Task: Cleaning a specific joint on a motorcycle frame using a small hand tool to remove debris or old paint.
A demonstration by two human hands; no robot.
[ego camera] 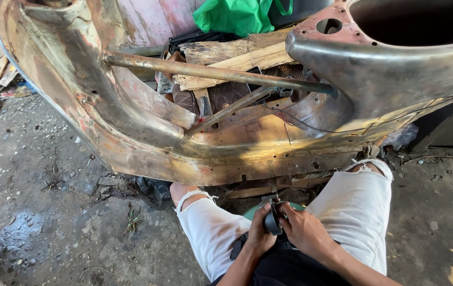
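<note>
low in the frame's centre, left hand [258, 233] and right hand [303, 229] both close their fingers on a dark round disc tool [272, 218], held between the knees, probably for steadiness, below the rusty stripped car panel [147, 137] filling the upper frame.

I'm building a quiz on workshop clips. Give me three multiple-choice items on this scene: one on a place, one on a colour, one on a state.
1. Where is the dark disc-shaped tool? A on the ground; B between both hands over the lap; C on the panel.
2. What colour is the bag at the top? A green; B red; C white.
3. How is the rusty metal panel surfaced? A freshly painted; B rusted and bare; C wrapped in plastic.

Answers: B, the left hand and right hand grip it; A, it is bright green; B, brown rust covers it.
</note>
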